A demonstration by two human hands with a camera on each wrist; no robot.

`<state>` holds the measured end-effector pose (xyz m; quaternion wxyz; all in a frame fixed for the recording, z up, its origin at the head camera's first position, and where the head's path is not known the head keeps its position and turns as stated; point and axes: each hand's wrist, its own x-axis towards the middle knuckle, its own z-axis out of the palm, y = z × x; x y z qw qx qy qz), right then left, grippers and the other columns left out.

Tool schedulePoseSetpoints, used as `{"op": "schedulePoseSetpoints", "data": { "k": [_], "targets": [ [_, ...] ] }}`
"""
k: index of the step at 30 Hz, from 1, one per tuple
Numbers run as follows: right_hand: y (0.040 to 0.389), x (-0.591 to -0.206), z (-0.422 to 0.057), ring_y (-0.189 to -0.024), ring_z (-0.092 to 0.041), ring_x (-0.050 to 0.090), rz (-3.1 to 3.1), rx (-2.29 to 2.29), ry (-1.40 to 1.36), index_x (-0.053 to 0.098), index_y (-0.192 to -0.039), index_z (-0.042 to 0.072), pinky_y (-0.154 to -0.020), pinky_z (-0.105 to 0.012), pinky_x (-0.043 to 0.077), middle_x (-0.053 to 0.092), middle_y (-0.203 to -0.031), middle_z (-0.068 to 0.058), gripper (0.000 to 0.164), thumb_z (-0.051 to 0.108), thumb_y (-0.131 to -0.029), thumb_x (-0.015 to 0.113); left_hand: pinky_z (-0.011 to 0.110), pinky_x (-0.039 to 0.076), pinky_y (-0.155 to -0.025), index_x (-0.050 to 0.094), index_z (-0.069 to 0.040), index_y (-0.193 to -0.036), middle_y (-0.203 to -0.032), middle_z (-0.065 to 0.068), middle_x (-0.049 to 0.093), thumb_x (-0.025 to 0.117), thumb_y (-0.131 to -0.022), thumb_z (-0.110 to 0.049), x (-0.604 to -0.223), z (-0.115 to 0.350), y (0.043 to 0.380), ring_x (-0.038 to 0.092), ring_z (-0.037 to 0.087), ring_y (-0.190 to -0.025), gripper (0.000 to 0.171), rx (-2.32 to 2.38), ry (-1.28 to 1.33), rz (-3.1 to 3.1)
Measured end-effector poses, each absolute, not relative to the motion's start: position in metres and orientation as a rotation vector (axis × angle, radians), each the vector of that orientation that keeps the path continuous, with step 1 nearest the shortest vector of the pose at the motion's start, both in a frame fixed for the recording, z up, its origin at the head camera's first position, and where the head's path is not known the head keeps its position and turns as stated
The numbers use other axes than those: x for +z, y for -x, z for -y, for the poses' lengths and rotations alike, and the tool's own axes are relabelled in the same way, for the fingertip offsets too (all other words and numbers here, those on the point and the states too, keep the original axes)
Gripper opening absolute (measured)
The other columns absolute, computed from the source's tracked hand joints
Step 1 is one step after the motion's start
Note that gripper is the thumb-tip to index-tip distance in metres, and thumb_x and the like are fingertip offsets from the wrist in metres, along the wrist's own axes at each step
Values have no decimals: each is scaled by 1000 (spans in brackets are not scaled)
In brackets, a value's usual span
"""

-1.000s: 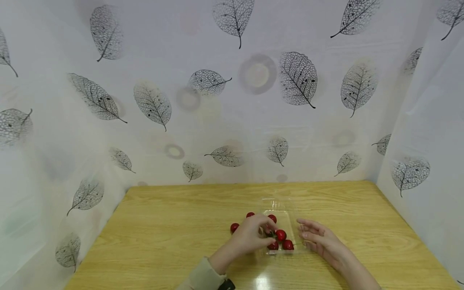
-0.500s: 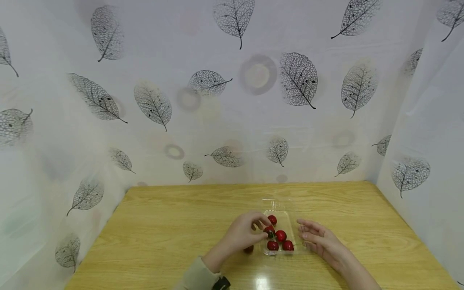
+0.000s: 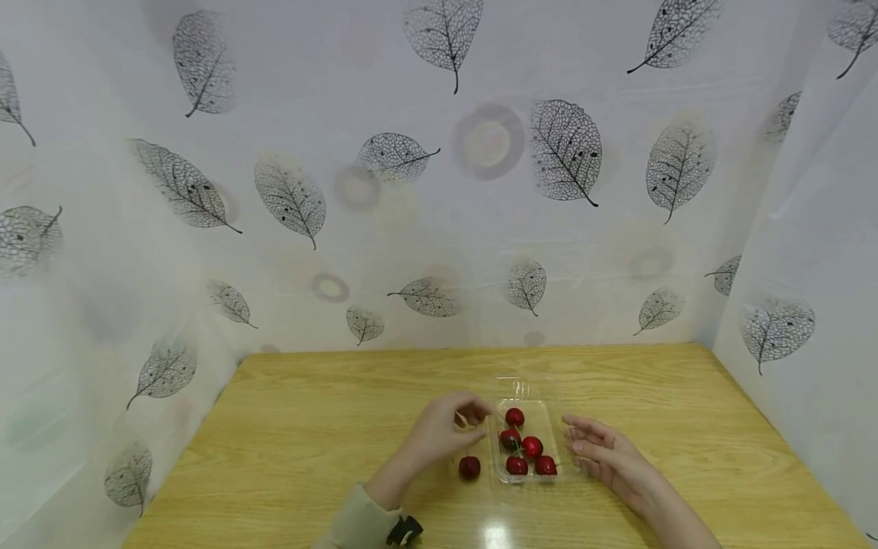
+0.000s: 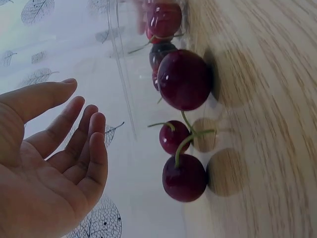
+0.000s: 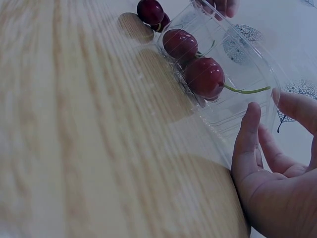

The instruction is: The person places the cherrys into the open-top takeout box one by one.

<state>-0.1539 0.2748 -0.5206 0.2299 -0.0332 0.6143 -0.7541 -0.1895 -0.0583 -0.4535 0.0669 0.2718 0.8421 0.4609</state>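
Note:
A clear plastic box [image 3: 553,427] holds several dark red cherries [image 3: 532,447], some with green stems. My left hand [image 3: 442,433] hovers left of the box, fingers loosely curved and nothing between them. Below it on the table lies a loose cherry [image 3: 469,467]. The left wrist view shows further loose cherries [image 4: 184,177] with stems, which the hand hides in the head view. At the box's right side rests my right hand [image 3: 615,463], fingers relaxed. In the right wrist view its fingertips are close against the box wall; whether they touch it I cannot tell.
The wooden table [image 3: 309,427] extends to both sides and behind the box. Pale sheeting [image 3: 439,213] printed with leaves stands along the back and both sides.
My left hand has drawn back from over the box to its left, baring the cherries inside and one loose cherry, and covering the other loose ones. The right hand has stayed put.

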Motion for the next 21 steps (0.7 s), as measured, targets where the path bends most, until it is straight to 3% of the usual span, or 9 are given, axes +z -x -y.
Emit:
{"op": "schedulePoseSetpoints", "data": {
  "k": [11, 21],
  "targets": [
    [154, -520, -274, -117, -1, 66, -1704, -2067, 69, 49, -156, 11, -100, -20, 56, 63, -128, 12, 47, 10, -109, 57, 26, 60, -83, 73, 0, -114, -112, 16, 75, 80, -90, -3, -456, 81, 194, 69, 24, -96, 25, 1405, -752, -2615],
    [153, -519, -273, -117, -1, 66, -1701, -2074, 77, 51, -154, 12, -100, -20, 56, 63, -128, 12, 46, 10, -109, 57, 22, 56, -82, 74, -2, -115, -115, 18, 76, 78, -92, -1, -463, 100, 199, 71, 34, -98, 24, 1465, -674, -2640]
  ]
}}
